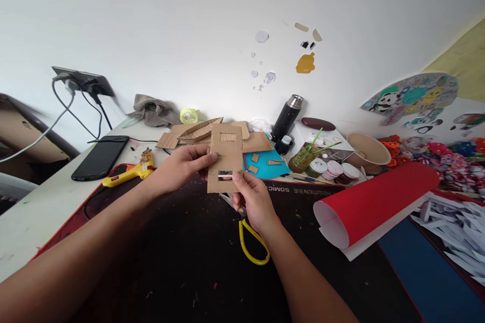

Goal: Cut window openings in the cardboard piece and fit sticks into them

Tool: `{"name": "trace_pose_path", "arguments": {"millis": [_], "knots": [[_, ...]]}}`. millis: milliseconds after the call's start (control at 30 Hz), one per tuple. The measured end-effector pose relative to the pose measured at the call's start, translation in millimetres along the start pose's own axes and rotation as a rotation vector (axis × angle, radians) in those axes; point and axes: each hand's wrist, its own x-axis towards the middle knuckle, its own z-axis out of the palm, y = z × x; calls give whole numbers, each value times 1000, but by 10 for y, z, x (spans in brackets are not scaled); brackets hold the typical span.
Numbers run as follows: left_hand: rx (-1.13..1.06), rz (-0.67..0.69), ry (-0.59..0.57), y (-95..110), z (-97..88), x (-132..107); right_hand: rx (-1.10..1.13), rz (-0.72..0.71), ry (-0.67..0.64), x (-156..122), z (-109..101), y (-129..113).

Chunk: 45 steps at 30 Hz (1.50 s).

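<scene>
Both my hands hold up a brown cardboard panel (pixel 226 154) over the dark desk mat (pixel 182 252). The panel has a small rectangular window cut near its lower edge and a strip glued near its top. My left hand (pixel 182 166) pinches the panel's left edge at mid height. My right hand (pixel 252 199) grips its lower right corner, thumb on the front beside the window. Behind the panel lie more cardboard pieces (pixel 197 132) and a blue sheet (pixel 265 164) with small cardboard scraps on it.
A yellow glue gun (pixel 131 171) and a black phone (pixel 100 157) lie at the left. Yellow-handled scissors (pixel 252 242) lie under my right wrist. Paint jars (pixel 333 169), a black flask (pixel 287 116), a paper cup (pixel 367 149) and a red paper roll (pixel 375 202) crowd the right.
</scene>
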Motion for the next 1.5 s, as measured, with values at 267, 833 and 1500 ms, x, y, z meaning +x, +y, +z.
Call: {"name": "trace_pose_path", "arguments": {"millis": [267, 833, 1500], "knots": [[55, -13, 16, 18, 3, -5, -15, 6, 3, -2, 1, -10], [13, -3, 0, -5, -1, -1, -7, 16, 5, -1, -2, -3], [-2, 2, 13, -58, -16, 11, 4, -2, -1, 17, -26, 20]]}}
